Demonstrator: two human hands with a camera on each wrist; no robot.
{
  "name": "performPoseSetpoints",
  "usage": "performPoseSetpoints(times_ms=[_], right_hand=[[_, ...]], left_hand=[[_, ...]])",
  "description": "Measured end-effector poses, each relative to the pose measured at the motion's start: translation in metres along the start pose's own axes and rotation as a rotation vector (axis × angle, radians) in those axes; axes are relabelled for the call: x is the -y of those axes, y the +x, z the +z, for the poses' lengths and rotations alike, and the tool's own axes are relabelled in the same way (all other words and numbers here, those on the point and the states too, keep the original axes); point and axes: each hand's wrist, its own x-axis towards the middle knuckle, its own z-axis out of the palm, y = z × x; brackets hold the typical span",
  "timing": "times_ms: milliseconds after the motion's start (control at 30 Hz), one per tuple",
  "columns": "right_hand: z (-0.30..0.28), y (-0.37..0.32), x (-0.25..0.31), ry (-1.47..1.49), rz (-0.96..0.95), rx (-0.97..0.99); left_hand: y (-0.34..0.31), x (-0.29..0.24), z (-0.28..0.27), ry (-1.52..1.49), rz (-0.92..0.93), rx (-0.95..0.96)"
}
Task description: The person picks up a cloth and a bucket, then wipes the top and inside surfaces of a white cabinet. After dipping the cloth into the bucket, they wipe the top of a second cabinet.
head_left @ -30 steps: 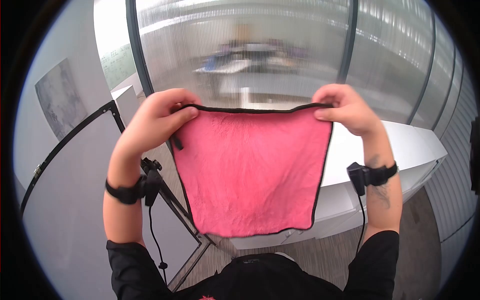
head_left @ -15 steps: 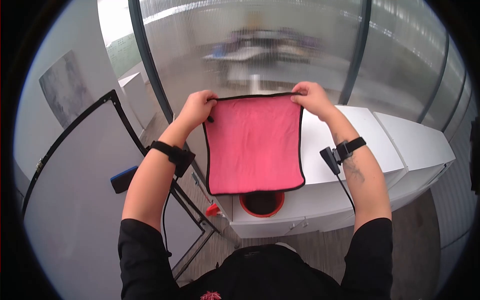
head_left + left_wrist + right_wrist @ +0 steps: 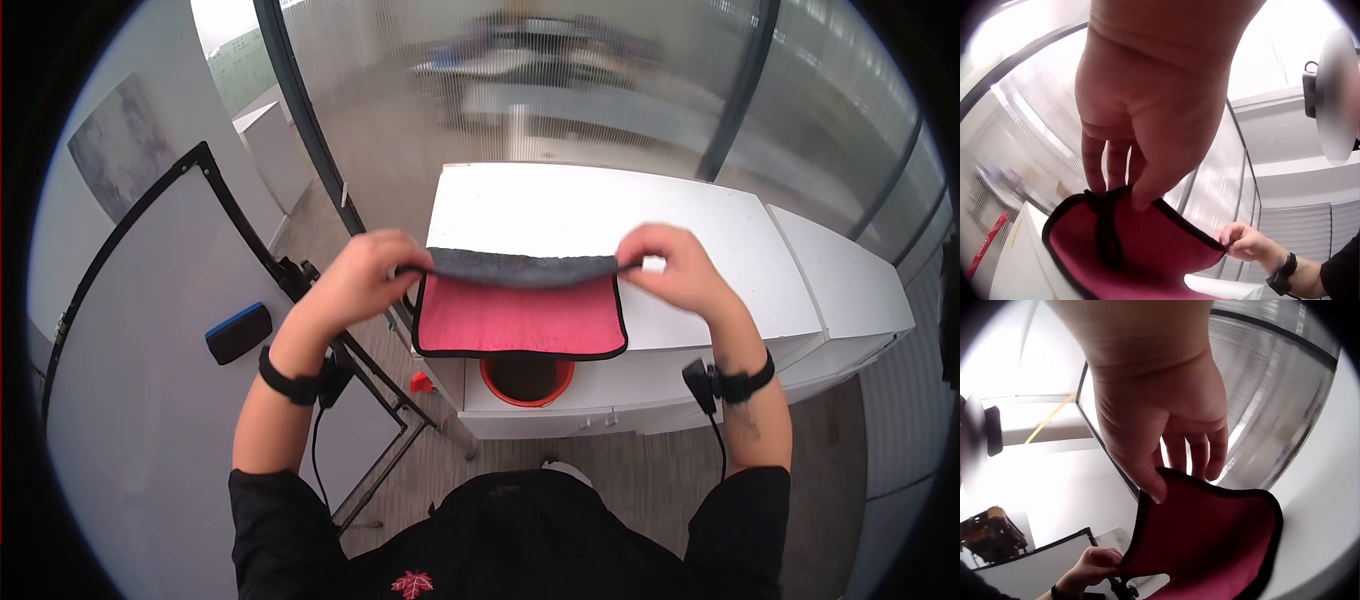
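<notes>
A pink cleaning cloth [image 3: 520, 318] with black edging stretches between both hands over the white cabinet. Its far edge is turned over toward me, showing the grey other side [image 3: 520, 269]. My left hand [image 3: 370, 278] pinches one corner between thumb and fingers. A black loop [image 3: 1107, 234] hangs from the cloth beside that thumb in the left wrist view. At the opposite corner, my right hand [image 3: 675, 268] pinches the edging, thumb on the pink face in the right wrist view. The near part of the cloth overlaps the cabinet's front edge.
Under the cloth's near edge, a red-rimmed bucket [image 3: 560, 388] stands on a lower ledge of the white cabinet [image 3: 600, 205]. A whiteboard [image 3: 140, 360] with a blue-and-black eraser [image 3: 240, 333] stands on the left. Behind the cabinet rises a ribbed translucent partition [image 3: 600, 110].
The cloth, held spread with its pink face full in view, has come down over the cabinet. Its gripped edge has folded toward me, exposing grey. More of the cabinet top shows.
</notes>
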Motion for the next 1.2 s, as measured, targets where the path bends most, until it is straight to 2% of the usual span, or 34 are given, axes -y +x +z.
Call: performPoseSetpoints(times_ms=[100, 400, 533, 633, 700, 733, 800, 833, 900, 1000, 1033, 1133, 1167, 1200], right_hand=[[0.019, -0.031, -0.003, -0.071, -0.124, 0.039], [0.043, -0.073, -0.012, -0.077, 0.056, -0.007], [0.052, -0.084, -0.014, -0.116, 0.054, -0.031], [0.056, -0.085, -0.011, -0.203, 0.014, -0.056], [0.057, -0.085, -0.015, -0.24, -0.06, -0.085], [0.057, -0.083, -0.015, -0.243, -0.061, -0.088], [0.055, -0.076, -0.015, -0.138, 0.101, -0.195], [0.053, -0.07, -0.015, -0.142, 0.101, -0.201], [0.045, -0.052, -0.017, -0.049, 0.215, -0.309], [0.027, -0.016, -0.024, -0.043, 0.316, -0.307], [0.02, -0.006, -0.017, 0.129, 0.341, -0.341], [0.003, 0.015, -0.005, 0.171, 0.182, -0.499], [0.001, 0.012, -0.004, 0.172, 0.178, -0.502], [0.001, 0.006, -0.005, 0.061, 0.091, -0.482]], left_hand=[[-0.03, -0.008, 0.016, 0.018, 0.03, 0.018], [-0.062, -0.021, 0.045, -0.028, 0.101, -0.08], [-0.069, -0.018, 0.057, -0.05, 0.113, -0.123], [-0.069, -0.017, 0.064, -0.006, 0.188, -0.119], [-0.069, -0.019, 0.065, 0.101, 0.137, -0.244], [-0.07, -0.019, 0.065, 0.102, 0.141, -0.246], [-0.07, -0.018, 0.065, 0.077, -0.001, -0.329], [-0.071, -0.014, 0.063, 0.077, 0.006, -0.328], [-0.066, -0.007, 0.055, 0.036, -0.07, -0.215], [-0.035, -0.002, 0.036, -0.017, -0.162, -0.289], [-0.026, 0.0, 0.029, 0.018, -0.164, -0.343], [-0.007, -0.017, 0.014, 0.093, -0.132, -0.474], [-0.008, -0.022, 0.012, 0.096, -0.128, -0.475], [-0.013, -0.027, 0.012, 0.135, -0.027, -0.411]])
